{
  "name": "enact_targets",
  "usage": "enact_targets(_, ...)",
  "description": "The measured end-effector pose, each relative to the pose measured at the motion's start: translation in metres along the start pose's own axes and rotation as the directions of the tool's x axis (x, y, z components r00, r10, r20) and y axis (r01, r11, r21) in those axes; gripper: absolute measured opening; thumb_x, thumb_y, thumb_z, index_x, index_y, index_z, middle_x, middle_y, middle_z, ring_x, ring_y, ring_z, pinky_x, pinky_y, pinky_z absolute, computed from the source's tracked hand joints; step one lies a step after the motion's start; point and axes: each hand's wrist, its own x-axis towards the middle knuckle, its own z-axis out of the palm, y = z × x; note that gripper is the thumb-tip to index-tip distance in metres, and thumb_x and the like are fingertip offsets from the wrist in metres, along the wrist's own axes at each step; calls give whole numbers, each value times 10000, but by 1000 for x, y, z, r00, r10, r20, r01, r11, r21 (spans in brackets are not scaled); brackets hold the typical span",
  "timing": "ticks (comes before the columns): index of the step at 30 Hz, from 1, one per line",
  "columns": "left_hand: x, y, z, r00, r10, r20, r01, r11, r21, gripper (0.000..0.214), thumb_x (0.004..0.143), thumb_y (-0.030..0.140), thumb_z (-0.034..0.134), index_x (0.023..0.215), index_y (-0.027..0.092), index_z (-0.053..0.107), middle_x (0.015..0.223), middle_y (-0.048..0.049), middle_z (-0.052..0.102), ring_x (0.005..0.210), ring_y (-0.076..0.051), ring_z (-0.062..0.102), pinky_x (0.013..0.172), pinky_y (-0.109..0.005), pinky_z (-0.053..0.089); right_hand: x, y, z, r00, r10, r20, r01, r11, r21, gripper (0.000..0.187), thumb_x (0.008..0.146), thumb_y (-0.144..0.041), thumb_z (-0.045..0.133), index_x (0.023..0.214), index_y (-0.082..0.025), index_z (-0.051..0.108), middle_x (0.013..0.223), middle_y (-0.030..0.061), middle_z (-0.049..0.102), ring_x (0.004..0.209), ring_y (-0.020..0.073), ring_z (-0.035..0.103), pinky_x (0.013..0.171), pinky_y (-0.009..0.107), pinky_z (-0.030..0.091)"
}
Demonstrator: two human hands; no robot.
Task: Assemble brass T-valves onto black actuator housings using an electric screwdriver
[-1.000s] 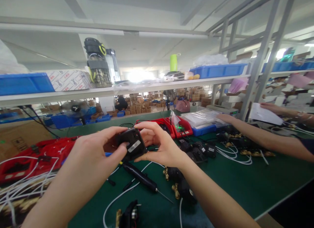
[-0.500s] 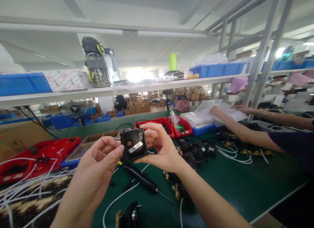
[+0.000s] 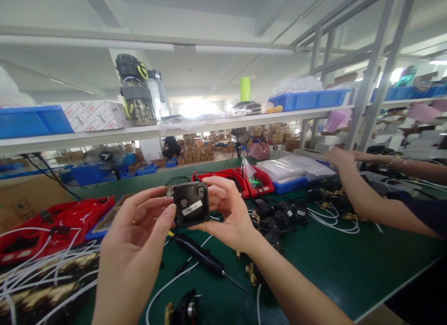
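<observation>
Housing, black and squarish with a white label, is being held above the green bench. The right hand is grasping its right side, thumb below and fingers over the top corner. The left hand is curving around its left edge, thumb close by; whether those fingers are gripping it is hard to tell. Beneath, a black screwdriver is lying on the bench.
</observation>
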Motion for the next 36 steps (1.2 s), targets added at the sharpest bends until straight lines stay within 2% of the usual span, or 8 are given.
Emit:
enact_targets(5,2,6,3,994,15,104,-32,986,165,527,795,521,760,1278,322,696,1118,-24,767,1072,-245,729,843,-282,637,1,-3,0,993,-116,27,118,987,-105,707,773,-264,903,1356,-299,505,1126,35,709,973,176,759,827,292,679)
enact_targets(12,-3,3,17,996,50,-69,-37,982,188,428,823,471,723,1219,308,735,1188,-18,771,1059,-251,740,890,-338,639,-4,-3,6,985,-170,11,167,949,-268,657,866,-302,819,1404,-315,442,1259,75,675,1043,210,750,909,367,669)
enact_targets(15,-3,1,18,998,21,-64,-9,982,189,413,816,464,718,1192,297,751,1170,-19,777,1099,-253,729,961,-354,616,-6,-5,8,990,-144,-5,138,958,-253,663,835,-277,840,1382,-305,466,1286,83,646,1087,207,722,933,366,654)
enact_targets(19,-5,-7,6,996,-67,58,52,972,229,512,785,549,705,1207,262,746,1265,-72,743,1196,-314,685,962,-395,615,-16,-12,10,997,-51,-54,46,995,-89,656,769,-155,853,1282,-270,461,1398,108,575,1278,220,633,1044,363,586)
enact_targets(23,-21,-39,-27,971,-191,146,153,959,238,577,782,655,709,1187,245,727,1202,-105,746,1094,-318,715,979,-437,602,-51,-11,4,988,130,-87,-135,990,-49,670,728,-66,808,1248,-252,429,1424,124,579,1339,223,597,1136,382,507)
enact_targets(27,-55,-90,-68,932,-320,173,238,897,374,535,820,625,697,1232,284,692,1288,-105,708,1190,-332,680,1052,-472,557,-108,1,-6,911,388,-139,-406,904,-133,618,710,-97,774,1255,-227,512,1307,104,613,1202,213,650,1056,350,552)
enact_targets(32,-102,-144,-87,870,-247,426,-41,825,563,656,754,512,797,1360,343,611,1409,-96,645,1317,-356,613,1123,-540,506,-169,13,-4,780,600,-177,-623,770,-137,669,695,-132,741,1323,-227,530,1324,99,603,1225,233,625,1031,355,554)
enact_targets(36,-118,-169,-84,831,-166,531,-226,772,594,543,826,283,654,1365,326,608,1407,-77,661,1283,-310,650,1076,-502,555,-190,14,5,707,682,-186,-707,686,-172,731,685,-181,745,1372,-204,497,1357,128,585,1122,235,644,927,366,569)
